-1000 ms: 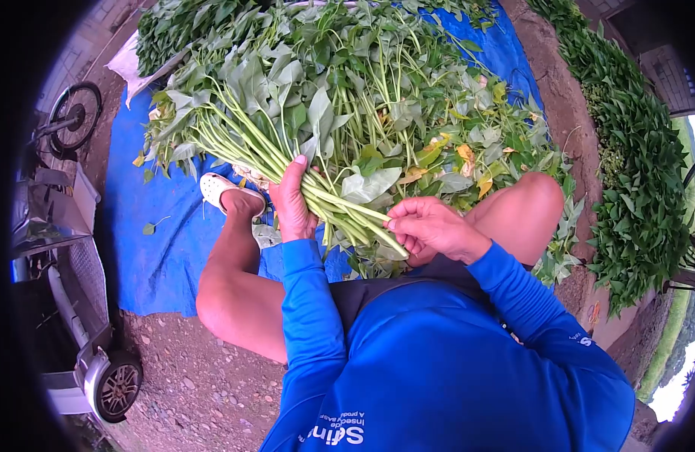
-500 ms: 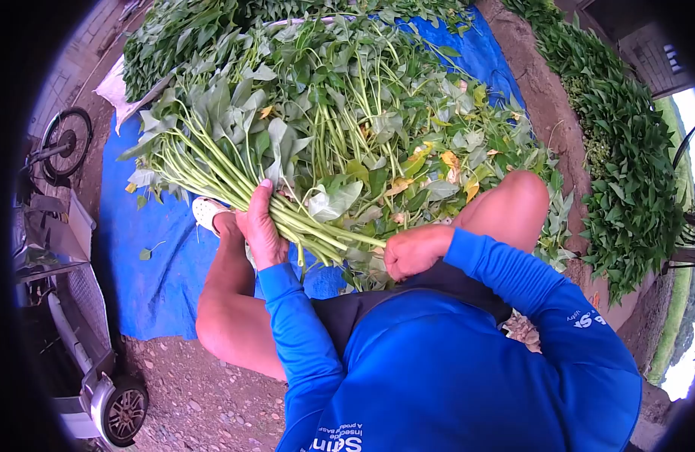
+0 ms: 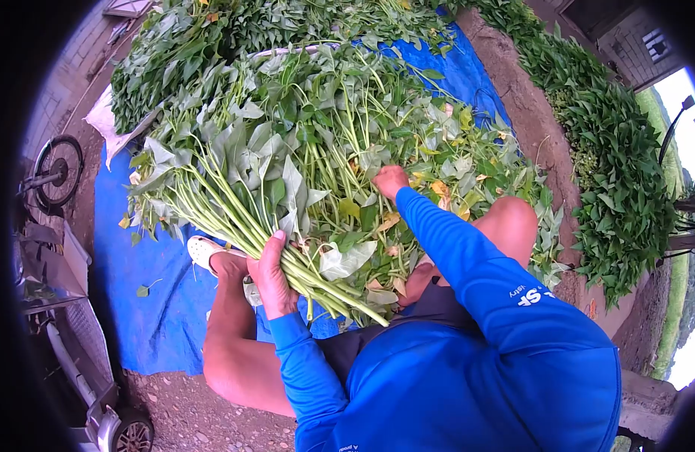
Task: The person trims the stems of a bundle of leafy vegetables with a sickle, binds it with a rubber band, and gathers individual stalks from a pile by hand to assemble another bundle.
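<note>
A bundle of long green stems with broad leaves (image 3: 234,207) lies slantwise in my left hand (image 3: 272,277), whose thumb crosses over the stems. The cut ends point down toward my lap. My right hand (image 3: 391,181) is over the loose leafy pile (image 3: 328,143), right of the bundle. Its fingers are bent in at the leaves, and I cannot make out what they hold. Yellowed leaves (image 3: 441,191) lie beside it.
The greens rest on a blue tarp (image 3: 136,301). More leafy heaps (image 3: 174,71) stand at the back left, and a long row of greens (image 3: 611,166) runs along the right. At the left are a wheel (image 3: 59,172) and a metal vehicle part (image 3: 84,346).
My right hand has left the stem ends near my lap and reached forward to the loose pile. My left hand still holds the bundle, now slightly lower in view.
</note>
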{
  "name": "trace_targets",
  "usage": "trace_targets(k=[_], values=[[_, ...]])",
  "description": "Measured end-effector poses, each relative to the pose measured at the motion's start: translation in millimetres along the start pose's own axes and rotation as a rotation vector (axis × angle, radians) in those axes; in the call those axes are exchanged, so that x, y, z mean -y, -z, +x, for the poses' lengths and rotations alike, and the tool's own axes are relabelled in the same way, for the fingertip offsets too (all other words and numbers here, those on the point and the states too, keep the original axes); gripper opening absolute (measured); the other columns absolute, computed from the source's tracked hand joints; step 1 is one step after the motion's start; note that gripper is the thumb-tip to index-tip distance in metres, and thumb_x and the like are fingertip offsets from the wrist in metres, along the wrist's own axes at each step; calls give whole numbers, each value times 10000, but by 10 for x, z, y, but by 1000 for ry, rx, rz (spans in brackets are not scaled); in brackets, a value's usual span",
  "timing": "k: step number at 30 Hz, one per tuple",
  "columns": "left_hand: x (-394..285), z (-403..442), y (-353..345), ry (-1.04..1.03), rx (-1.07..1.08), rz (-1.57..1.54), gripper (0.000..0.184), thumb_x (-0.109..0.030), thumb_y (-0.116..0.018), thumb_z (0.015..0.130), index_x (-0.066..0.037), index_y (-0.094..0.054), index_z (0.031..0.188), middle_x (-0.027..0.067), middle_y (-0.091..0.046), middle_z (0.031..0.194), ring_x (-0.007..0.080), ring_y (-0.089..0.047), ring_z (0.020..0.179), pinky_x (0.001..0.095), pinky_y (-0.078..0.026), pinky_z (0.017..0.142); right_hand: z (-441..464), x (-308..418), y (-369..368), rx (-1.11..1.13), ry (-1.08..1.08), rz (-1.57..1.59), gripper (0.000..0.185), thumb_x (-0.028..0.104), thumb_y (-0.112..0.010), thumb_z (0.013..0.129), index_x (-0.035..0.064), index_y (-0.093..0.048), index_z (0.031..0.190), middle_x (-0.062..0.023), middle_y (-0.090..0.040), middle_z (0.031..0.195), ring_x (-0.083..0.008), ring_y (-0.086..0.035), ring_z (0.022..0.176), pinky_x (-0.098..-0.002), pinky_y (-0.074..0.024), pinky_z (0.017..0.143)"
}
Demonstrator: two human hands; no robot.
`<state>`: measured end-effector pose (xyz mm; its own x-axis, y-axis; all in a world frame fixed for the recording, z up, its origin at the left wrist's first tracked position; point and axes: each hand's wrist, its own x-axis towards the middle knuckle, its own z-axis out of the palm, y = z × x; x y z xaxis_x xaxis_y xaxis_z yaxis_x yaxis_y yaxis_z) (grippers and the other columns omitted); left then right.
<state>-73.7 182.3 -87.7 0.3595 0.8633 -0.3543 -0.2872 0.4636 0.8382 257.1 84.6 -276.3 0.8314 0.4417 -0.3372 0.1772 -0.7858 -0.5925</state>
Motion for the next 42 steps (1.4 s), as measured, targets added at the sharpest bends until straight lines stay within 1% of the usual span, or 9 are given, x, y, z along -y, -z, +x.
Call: trace_targets(k=[2, 6, 13, 17, 28, 29, 33, 36, 42], values=[[43, 32, -33, 39, 13, -19, 231, -112, -752, 956, -15, -641, 1134, 61, -689, 856, 160, -685, 661, 302, -595, 590, 326, -255, -159, 13, 10, -68, 230, 261, -808, 881, 38, -791, 933, -156, -780, 1017, -326, -742, 937, -431, -590, 888], [13, 16, -132, 86, 29, -31, 250, -125, -759, 948, -16, -631, 1133, 66, -683, 839, 166, -682, 652, 316, -602, 583, 59, 55, 698, 353, -289, 463, 122, 185, -743, 999, 92, -712, 1072, -36, -754, 937, -154, -721, 814, -356, -592, 670], [204, 111, -69, 112, 94, -27, 297, -168, -761, 947, -7, -611, 1146, 109, -681, 793, 224, -694, 625, 402, -638, 544, -682, 636, 2517, 662, 18, 1134, 240, 108, -692, 1037, 41, -709, 1267, -50, -768, 1053, -96, -721, 860, -278, -584, 659], [228, 95, -29, 162, 99, 14, 278, -175, -764, 949, -5, -627, 1123, 121, -694, 777, 228, -697, 602, 401, -637, 532, -816, 412, 2620, 708, -126, 922, 314, 75, -664, 1029, 42, -684, 1341, -48, -769, 1164, -108, -740, 980, -283, -619, 758], [229, 24, -13, 193, 107, -15, 373, -127, -800, 917, 28, -644, 1219, 115, -740, 960, 201, -728, 709, 329, -638, 636, -1655, 1213, 2719, 241, 216, 565, 393, 152, -712, 995, 89, -689, 1383, 12, -734, 1124, -95, -679, 979, -284, -558, 850], [214, 16, -17, 208, 137, -26, 431, -109, -806, 913, 11, -622, 1284, 91, -730, 1078, 183, -729, 813, 319, -639, 712, -1603, 1266, 2665, 195, 265, 560, 386, 153, -702, 1002, 64, -690, 1378, -8, -732, 1129, -109, -676, 984, -290, -553, 857], [239, 13, -25, 188, 149, -60, 431, -112, -812, 921, 5, -623, 1290, 88, -729, 1080, 176, -730, 848, 324, -646, 730, -1000, 1457, 2388, -16, 535, 436, 398, 168, -675, 1012, 7, -679, 1377, -53, -740, 1136, -145, -684, 999, -323, -561, 894], [270, 10, -54, 158, 114, -71, 389, -119, -812, 925, 40, -632, 1231, 118, -750, 981, 189, -736, 719, 308, -636, 641, -721, 1806, 2283, -219, 699, 333, 399, 150, -665, 985, -8, -692, 1350, -76, -751, 1119, -167, -697, 1000, -330, -565, 910], [413, 46, -99, 163, 122, -124, 346, -121, -811, 932, 28, -649, 1199, 104, -749, 944, 188, -736, 711, 312, -632, 634, -1186, 2002, 1849, -249, 715, 187, 394, 126, -619, 943, 8, -717, 1305, -186, -752, 1107, -299, -734, 942, -384, -579, 899]])
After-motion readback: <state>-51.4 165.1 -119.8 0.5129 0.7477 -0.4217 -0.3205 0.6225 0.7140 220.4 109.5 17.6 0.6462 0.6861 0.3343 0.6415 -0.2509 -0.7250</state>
